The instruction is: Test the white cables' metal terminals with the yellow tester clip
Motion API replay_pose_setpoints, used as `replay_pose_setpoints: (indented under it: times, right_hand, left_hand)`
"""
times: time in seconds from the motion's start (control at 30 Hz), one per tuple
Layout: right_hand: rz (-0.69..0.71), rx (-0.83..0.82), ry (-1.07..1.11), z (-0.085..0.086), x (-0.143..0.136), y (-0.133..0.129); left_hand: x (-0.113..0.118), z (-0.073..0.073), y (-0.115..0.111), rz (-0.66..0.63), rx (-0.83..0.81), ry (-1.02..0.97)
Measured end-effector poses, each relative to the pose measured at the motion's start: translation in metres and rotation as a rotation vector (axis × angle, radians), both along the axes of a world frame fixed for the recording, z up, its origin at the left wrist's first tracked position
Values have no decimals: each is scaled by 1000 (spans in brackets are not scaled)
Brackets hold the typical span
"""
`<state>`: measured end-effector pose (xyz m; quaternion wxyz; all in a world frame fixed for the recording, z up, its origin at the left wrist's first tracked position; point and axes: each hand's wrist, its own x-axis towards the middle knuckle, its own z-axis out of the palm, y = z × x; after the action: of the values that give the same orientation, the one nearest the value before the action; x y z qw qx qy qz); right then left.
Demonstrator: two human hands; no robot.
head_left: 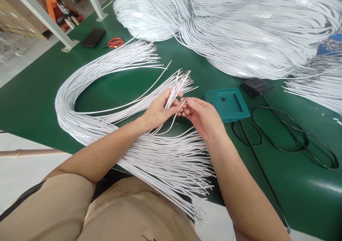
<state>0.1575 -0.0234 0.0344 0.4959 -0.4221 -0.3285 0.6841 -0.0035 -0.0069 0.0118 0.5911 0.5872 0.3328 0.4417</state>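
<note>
White wires [165,152] fanned out nearest the body on the green tabletop [307,202], their loose ends reaching past its near edge, while a few stood up in the person's grasp. The left hand [157,111] had its fingers closed around that small group; the right hand [201,116] met it with thumb and fingers pinching at one wire's end, beside a tiny yellow bit too small to identify. The step in hand appeared to be fine work on that single end; the next move seemed to call for keeping it steady and apart from its neighbours. Beyond the right hand sat a teal casing [211,104], and farther off red-handled scissors [115,42] and large wire bundles [248,38].
</note>
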Motion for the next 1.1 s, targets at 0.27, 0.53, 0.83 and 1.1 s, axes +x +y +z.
replay_pose_setpoints:
  times: [0.27, 0.53, 0.83, 1.1]
  right_hand:
    - [-134, 72, -291, 4, -2, -1]
    - [-102, 98, -504, 9, 1, 0]
    - [-80, 716, -1230, -10, -1, 0]
    - [81, 928, -1837, -14, 23, 14]
  left_hand:
    - [-3, 0, 1, -23, 26, 102]
    - [-5, -2, 3, -7, 10, 129]
    - [-2, 3, 3, -36, -219, 17]
    - [-6, -7, 11, 47, -289, 187]
